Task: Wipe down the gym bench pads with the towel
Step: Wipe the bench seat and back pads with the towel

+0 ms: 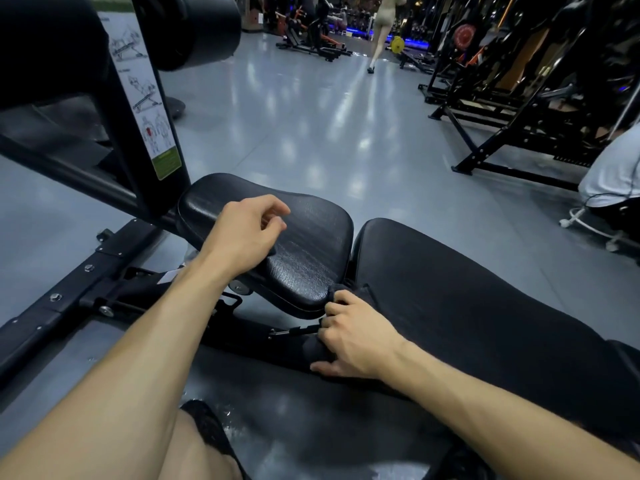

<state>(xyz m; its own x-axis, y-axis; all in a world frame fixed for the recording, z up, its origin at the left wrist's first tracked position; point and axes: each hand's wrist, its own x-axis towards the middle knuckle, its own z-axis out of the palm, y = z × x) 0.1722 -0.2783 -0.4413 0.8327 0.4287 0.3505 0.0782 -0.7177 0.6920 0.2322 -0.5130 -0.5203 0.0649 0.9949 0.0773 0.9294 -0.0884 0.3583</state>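
Fingers [332, 308] of right hand [353, 337] grip dark towel [317, 351], mostly hidden.

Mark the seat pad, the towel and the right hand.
seat pad [304, 237], head view, bare textured top.
towel [313, 351], head view, dark bunched part beside the fingers.
right hand [356, 337], head view, back of hand.

Open floor [311, 133] beyond seat pad [304, 237]; black upright post [152, 133] blocks left, weight racks [519, 116] crowd far right.
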